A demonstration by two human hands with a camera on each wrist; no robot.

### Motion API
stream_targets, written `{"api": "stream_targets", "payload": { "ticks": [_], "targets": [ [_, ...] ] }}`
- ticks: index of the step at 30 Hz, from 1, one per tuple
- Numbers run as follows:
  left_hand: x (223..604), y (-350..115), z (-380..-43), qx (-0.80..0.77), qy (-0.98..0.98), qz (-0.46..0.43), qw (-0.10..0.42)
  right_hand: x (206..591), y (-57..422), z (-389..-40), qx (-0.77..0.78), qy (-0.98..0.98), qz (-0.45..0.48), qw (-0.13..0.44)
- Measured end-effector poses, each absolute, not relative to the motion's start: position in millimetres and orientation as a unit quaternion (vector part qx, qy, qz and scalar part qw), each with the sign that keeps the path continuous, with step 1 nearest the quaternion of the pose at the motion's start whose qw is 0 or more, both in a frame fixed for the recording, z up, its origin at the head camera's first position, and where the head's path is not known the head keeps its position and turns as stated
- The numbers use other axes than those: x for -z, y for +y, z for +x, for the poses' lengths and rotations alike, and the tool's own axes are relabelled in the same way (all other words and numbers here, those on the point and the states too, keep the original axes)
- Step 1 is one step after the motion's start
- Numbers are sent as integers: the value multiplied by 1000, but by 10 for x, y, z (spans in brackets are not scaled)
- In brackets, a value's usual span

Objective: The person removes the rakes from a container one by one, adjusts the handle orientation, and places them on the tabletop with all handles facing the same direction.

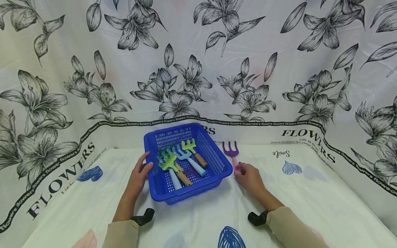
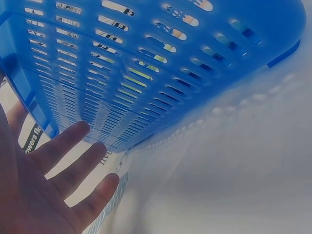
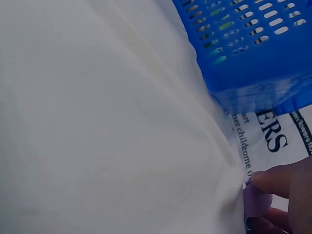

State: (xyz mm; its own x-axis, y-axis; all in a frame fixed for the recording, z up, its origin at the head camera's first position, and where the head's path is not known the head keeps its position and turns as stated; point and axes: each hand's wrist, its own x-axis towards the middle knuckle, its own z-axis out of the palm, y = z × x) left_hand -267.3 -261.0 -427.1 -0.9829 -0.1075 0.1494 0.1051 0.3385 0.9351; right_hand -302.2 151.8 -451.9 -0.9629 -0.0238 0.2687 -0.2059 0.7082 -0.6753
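A blue plastic basket [image 1: 186, 193] with slotted walls holds several small hand rakes, among them a green-headed one [image 1: 169, 162] with a wooden-coloured handle and a light-blue one [image 1: 183, 154]. At the basket's left side, my left hand [image 1: 138, 175] grips the rim between thumb and forefinger. The other fingers [image 2: 78, 178] spread outside the slotted wall in the left wrist view. Just right of the basket, my right hand [image 1: 250, 177] pinches the pink handle of a purple hand rake [image 1: 231, 151]. Its tines point away from me; in the right wrist view only the handle end [image 3: 257, 200] shows.
A white cloth [image 1: 198, 224] printed with hearts covers the table. Behind the basket rises a white curtain [image 1: 214, 86] with black flower drawings. Each wrist wears a black camera mount, the left one [image 1: 144, 217] close in front of the basket.
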Motion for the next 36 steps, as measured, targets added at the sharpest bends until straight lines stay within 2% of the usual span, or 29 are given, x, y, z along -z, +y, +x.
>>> {"api": "stream_targets", "payload": {
  "ticks": [24,36],
  "targets": [
    [4289,-2627,-2685,575,-813,0,92,4476,1525,-3003,-362,-921,76,118],
    [4269,-2619,-2671,573,-814,2,97,4133,1482,-2974,-410,-894,74,164]
  ]
}}
